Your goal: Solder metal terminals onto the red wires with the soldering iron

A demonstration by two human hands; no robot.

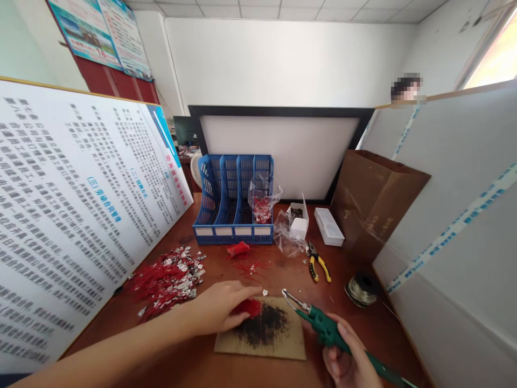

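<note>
My left hand (226, 306) reaches over the upper left of a scorched cardboard piece (297, 339). Its index finger is stretched out towards a small silvery metal tab (265, 292) beyond the cardboard edge, and the thumb is spread apart. Between thumb and index finger lies a red bundle (253, 307), partly covered, and I cannot make out its exact kind. My right hand (347, 353) is wrapped round a green soldering gun (326, 328), whose metal tip points up and left above the right side of the cardboard.
Red wires with metal tabs (173, 280) are heaped at left. Behind stand a blue file rack (232, 234), a small white box (299, 226), a white case (329, 226) and a brown paper bag (371, 199). Yellow-black pliers (317, 264) and a solder spool (361, 289) lie at right.
</note>
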